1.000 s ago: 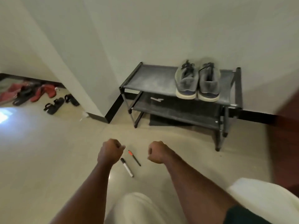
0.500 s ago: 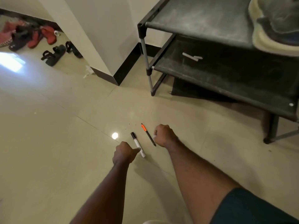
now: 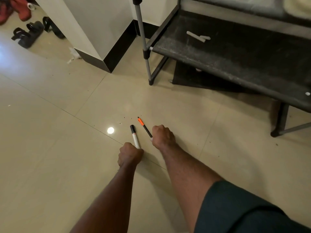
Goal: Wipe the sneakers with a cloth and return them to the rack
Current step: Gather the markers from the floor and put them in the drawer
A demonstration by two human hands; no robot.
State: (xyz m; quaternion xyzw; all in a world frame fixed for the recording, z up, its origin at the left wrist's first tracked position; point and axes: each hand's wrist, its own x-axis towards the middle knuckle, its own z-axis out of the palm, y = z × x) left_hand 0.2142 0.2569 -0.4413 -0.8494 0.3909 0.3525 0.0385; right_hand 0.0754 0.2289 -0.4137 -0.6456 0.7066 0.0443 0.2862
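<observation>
Head view, floor: pale glossy tiles (image 3: 50,148), a bright reflected spot near the hands.
Left hand (image 3: 130,155): curled into a fist, closed round the lower end of a white marker (image 3: 135,137) with a black cap — the marker's tip lay on the tile.
Right hand (image 3: 162,136): fist down at the floor, the butt of an orange-and-black pen (image 3: 144,127) touching it; whether the fingers actually clamped the pen could not be told.
Rack (image 3: 235,52): dark, dusty lower shelf in view, carrying only a small white scrap (image 3: 198,37); upper shelf cut off at the top edge.
Sneakers (image 3: 297,7): only a blurred pale sliver at the top right corner, on the upper shelf, probably a sole; too little showed to be sure.
Cloth: none visible anywhere.
Other footwear: black sandals (image 3: 27,35) and red shoes (image 3: 15,9) well apart at far left, beyond the wall corner.
Progress: judged not begun — no cloth in hand, sneakers apparently untouched on the rack; fetching a cloth, wiping and returning all remained.
Hidden: palm sides of both hands, most of the upper shelf, the rack's right end.
</observation>
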